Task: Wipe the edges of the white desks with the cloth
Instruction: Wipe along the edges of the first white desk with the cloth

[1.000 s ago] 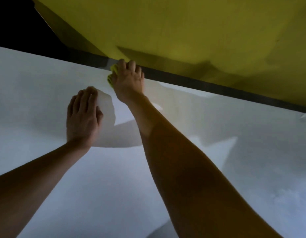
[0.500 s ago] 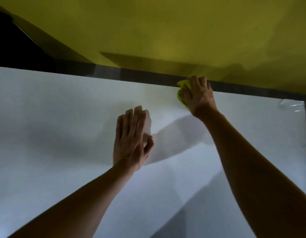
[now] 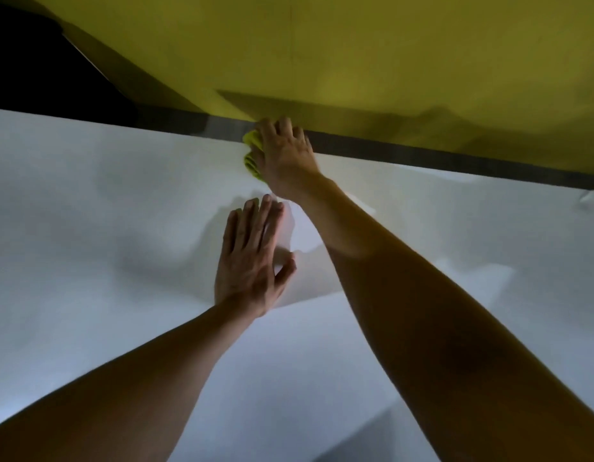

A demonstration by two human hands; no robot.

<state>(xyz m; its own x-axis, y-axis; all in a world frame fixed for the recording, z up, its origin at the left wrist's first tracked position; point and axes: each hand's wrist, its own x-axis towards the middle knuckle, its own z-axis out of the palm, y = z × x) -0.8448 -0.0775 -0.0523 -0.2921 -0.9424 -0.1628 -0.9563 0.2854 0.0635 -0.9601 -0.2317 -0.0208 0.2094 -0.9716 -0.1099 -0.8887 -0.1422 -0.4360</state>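
the right hand (image 3: 285, 158) sits just above the centre of the frame at the far edge of the white desk (image 3: 89, 228), its fingers curled over a yellow-green cloth (image 3: 252, 151) and pressing it against that edge. only a bunched part of the cloth shows, at the left side of the hand. the left hand (image 3: 252, 258) lies flat on the desk top near the middle of the frame, fingers straight and close together, thumb slightly apart. a dark strip (image 3: 455, 161) runs along the desk's far edge, with a yellow wall (image 3: 389, 55) filling the upper frame.
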